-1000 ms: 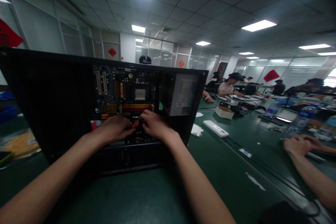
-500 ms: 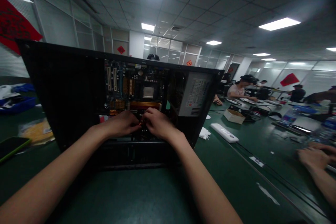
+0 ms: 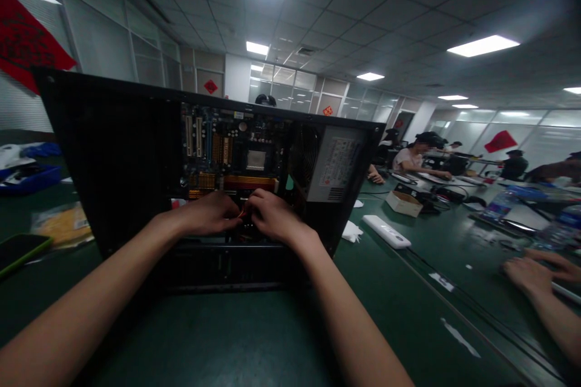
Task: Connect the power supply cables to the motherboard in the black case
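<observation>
Pinching thin reddish wires in left hand, inside open black computer case standing near on green table. Can't tell grip of right hand, curled alongside. Can't read pale label, far right inside.

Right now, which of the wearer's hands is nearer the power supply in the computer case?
Right. The right hand is below and to the left of the power supply in view; the left hand is farther left, also low in the computer case.
</observation>
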Available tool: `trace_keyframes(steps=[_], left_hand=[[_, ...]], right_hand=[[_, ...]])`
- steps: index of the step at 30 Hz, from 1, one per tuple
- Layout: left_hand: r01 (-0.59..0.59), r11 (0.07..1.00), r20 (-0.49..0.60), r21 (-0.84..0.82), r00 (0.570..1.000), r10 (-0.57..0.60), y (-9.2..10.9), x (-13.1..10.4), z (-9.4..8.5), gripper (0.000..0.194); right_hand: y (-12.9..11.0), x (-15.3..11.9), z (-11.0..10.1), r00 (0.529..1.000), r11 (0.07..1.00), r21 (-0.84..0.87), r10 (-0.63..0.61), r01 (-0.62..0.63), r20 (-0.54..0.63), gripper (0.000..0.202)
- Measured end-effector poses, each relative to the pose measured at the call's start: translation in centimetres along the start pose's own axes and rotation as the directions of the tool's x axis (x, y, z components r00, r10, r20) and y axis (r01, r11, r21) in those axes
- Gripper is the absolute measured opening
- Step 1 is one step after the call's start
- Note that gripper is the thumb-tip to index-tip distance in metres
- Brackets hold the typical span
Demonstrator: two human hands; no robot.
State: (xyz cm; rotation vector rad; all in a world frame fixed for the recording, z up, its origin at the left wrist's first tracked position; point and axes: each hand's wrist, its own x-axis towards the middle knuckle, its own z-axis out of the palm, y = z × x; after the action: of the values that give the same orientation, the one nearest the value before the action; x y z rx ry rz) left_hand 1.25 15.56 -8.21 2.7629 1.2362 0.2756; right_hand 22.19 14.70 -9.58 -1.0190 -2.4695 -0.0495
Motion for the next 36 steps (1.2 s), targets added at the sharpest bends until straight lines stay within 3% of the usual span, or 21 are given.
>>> trace_keyframes(steps=[5,11,26,36], left_hand=[[-0.011,0.995,0.000,0.101,1.000,0.011,0.1,0.0,0.0,0.037],[0.128,0.964,-0.051,0.233,0.992,-0.119,0.1,-0.1,0.9,0.031],[0.088,0.996,-0.035,0.019,0.996,-0.088,0.6,-0.7,0.9,0.029],[-0.015,0.999,0.033,0.042,0.999,0.014,0.8,-0.5,1.2,0.031]], right_hand=[[0.3,-0.2,0.2,1.000,0.999,0.047,0.008,-0.009,0.022,0.026],[0.2,0.1,0.3,0.998,0.997,0.073,0.007,-0.012,0.067,0.018],[0.3,0.2,0.2,0.990,0.992,0.079,-0.106,0.099,0.097,0.018],[-0.4,-0.3,-0.6,0.993,0.991,0.066,-0.117,0.114,0.036,0.019]])
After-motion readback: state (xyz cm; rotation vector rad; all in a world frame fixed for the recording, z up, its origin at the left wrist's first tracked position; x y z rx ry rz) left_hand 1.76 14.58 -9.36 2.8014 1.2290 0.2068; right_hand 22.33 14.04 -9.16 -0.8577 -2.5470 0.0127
